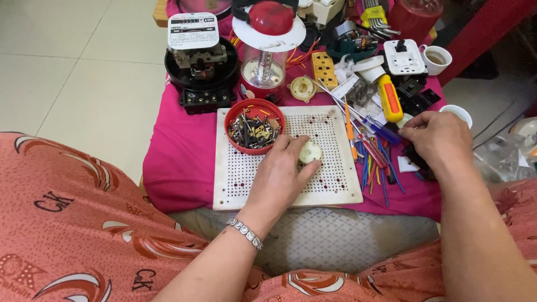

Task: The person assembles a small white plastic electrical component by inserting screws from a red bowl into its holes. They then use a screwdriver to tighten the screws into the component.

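1. Left hand [281,170]: rests palm-down on the white perforated board [335,187], fingertips closed lightly on a small cream round fitting [310,151] that sits on the board near its middle.
2. Fitting: looks like moulded plastic, so probably light, stiff and smooth; likely to slide on the board unless pressed. Its rim gives the best hold, pinched from two sides.
3. Right hand [436,140]: curled, knuckles up, over the tool pile at the board's right edge, touching a dark part [414,157]; whether it grips anything cannot be told.
4. Red bowl [253,126] of screws and metal bits stands on the board's upper left corner, just beside the left hand; a careless sweep could tip it.
5. Screwdrivers [358,126] and coloured wire offcuts [375,168] lie between the hands, crowding the board's right side.
6. Behind: black meter [200,70], red lamp [268,50], yellow socket [323,68], white cup [435,59], all on a pink cloth [173,168].
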